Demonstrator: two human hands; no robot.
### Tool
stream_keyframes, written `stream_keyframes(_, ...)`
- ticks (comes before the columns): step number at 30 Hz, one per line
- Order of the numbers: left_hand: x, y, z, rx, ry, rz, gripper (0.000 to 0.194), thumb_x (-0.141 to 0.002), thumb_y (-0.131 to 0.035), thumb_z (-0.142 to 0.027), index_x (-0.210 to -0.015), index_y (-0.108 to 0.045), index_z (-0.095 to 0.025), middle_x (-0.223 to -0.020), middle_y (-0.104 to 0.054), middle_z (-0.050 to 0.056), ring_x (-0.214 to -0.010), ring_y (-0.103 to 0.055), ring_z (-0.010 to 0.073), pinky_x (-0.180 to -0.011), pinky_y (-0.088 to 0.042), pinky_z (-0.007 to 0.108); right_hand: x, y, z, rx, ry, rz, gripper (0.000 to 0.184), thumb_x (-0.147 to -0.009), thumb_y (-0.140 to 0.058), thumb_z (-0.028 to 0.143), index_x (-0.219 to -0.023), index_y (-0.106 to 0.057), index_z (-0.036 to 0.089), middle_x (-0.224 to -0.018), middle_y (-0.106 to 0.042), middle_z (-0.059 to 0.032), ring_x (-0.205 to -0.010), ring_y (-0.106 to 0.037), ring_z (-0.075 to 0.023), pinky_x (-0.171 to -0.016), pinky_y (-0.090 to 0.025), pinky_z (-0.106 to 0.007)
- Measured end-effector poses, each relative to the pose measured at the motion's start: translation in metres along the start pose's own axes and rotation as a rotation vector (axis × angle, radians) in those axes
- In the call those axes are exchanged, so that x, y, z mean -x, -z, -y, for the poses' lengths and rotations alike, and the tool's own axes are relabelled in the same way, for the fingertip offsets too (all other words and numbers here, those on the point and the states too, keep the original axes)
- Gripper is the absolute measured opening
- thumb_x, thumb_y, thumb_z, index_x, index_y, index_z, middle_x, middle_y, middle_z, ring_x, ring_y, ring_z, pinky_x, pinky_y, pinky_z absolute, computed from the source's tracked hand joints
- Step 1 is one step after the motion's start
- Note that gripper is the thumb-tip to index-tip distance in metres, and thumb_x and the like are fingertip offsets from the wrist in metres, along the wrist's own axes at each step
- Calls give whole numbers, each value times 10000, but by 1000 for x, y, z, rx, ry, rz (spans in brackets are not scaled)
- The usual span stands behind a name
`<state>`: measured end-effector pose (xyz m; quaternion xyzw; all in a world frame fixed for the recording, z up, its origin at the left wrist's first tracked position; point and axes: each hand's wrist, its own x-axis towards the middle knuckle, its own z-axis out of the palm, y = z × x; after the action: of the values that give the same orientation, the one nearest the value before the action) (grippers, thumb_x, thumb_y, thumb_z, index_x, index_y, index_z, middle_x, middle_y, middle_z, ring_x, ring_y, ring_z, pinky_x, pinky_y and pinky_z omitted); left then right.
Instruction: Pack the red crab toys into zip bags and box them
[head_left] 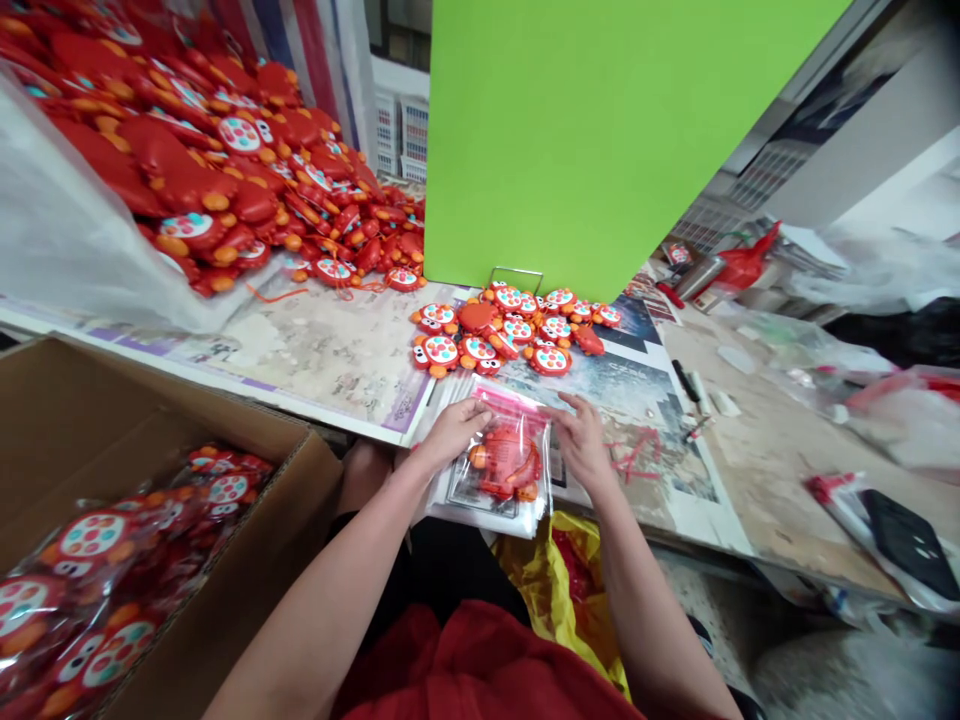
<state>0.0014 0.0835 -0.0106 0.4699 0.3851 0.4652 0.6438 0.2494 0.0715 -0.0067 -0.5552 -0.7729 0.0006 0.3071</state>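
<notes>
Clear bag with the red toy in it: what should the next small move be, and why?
Probably pressing along the pink strip near the top of the clear bag: the red toy lies inside, with the left hand at the upper left edge and the right hand by the strip's right end. Whether it is sealed, I cannot tell.

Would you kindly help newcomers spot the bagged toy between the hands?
Find the large green panel, then look below the loose red plastic toys. The red toy between the left hand and right hand stands apart from them by its clear plastic bag with a pink band.
</notes>
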Motion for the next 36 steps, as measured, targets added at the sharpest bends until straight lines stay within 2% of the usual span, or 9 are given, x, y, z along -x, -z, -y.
stream_keyframes(4,1,-1,-2,-14,-2,13,199,-788,-685,-319,-850,-626,-139,-852,-680,41,-811,-634,155,-774,-483,276,-32,-20,14,19,38,173,401,-871,-462,117,-1096,-739,299,-1356,-552,-72,-1301,-399,-301,-1041,-347,-499)
stream_keyframes(7,1,-1,-1,-33,15,0,199,-791,-682,-322,-853,-622,-142,-865,-691,50,-834,-650,176,-767,-496,291,-36,-17,2,101,-2,222,281,-870,-524,166,-947,-771,276,-1232,-636,-72,-1257,-433,-303,-1023,-342,-477)
stream_keyframes(12,-1,1,5,-59,6,2,199,-785,-688,-327,-850,-624,-150,-865,-696,47,-863,-659,185,-806,-499,305,-6,21,-45,381,-261,158,235,-837,-524,197,-861,-757,217,-1125,-666,-110,-1160,-480,-320,-1017,-305,-525)
stream_keyframes(17,-1,2,3,-70,2,9,197,-791,-675,-330,-846,-624,-148,-844,-685,43,-823,-644,172,-783,-496,296,14,56,-57,494,-444,-94,475,-777,-507,198,-1230,-644,162,-1365,-503,-201,-1247,-426,-375,-984,-337,-593)
stream_keyframes(20,1,1,0,-56,7,22,211,-789,-675,-344,-852,-625,-149,-852,-681,44,-812,-631,167,-766,-495,289,10,53,-27,224,-356,-158,412,-835,-476,290,-1159,-674,129,-1138,-615,-188,-1031,-564,-307,-888,-440,-467)
stream_keyframes(24,3,0,-3,-40,5,7,232,-776,-694,-358,-837,-623,-146,-839,-672,40,-802,-620,160,-769,-489,282,5,24,25,-285,-358,143,418,-900,-465,492,-819,-698,155,-694,-611,-49,-662,-553,-189,-638,-435,-302)
stream_keyframes(27,4,-1,-5,-37,0,13,227,-779,-699,-350,-843,-633,-142,-844,-675,41,-821,-629,164,-789,-494,288,3,4,46,-582,-455,209,361,-847,-554,507,-783,-670,171,-647,-593,-9,-601,-514,-151,-561,-385,-257)
stream_keyframes(31,5,-1,-9,-14,18,46,240,-782,-713,-343,-893,-673,-134,-920,-704,65,-888,-651,184,-819,-507,305,4,1,44,-849,-567,185,289,-737,-685,446,-837,-685,175,-696,-639,-10,-581,-511,-129,-542,-378,-244)
stream_keyframes(36,4,2,-12,58,149,149,344,-759,-749,-347,-1037,-710,-149,-1032,-723,94,-886,-678,191,-770,-520,294,16,13,27,-967,-660,118,338,-678,-751,395,-930,-732,171,-678,-669,-12,-561,-518,-120,-545,-385,-245)
